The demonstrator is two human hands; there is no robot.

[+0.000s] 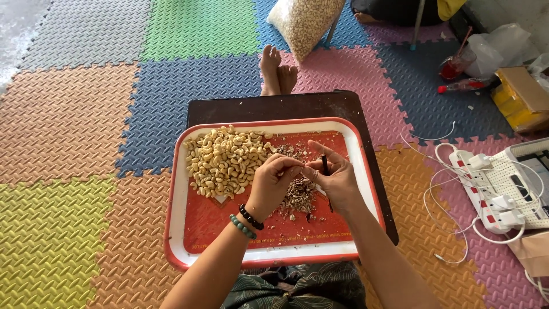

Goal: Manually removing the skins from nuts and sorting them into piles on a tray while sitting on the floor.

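Note:
A red tray with a white rim (177,189) rests on a small dark table (274,106) over my lap. A heap of pale peeled cashew nuts (226,160) fills its left half. A pile of brown skin scraps (298,195) lies in the middle. My left hand (273,184) pinches a small nut with its fingertips, just above the scraps. My right hand (334,178) meets it fingertip to fingertip and holds a thin dark peeling tool (325,165) upright in its palm. Two bead bracelets (247,220) circle my left wrist.
My bare feet (277,71) stick out past the table on coloured foam floor mats. A clear bag of nuts (306,23) lies beyond them. At right are a white power strip with plugs and cables (486,189), a red drink cup (454,66) and a cardboard box (517,94).

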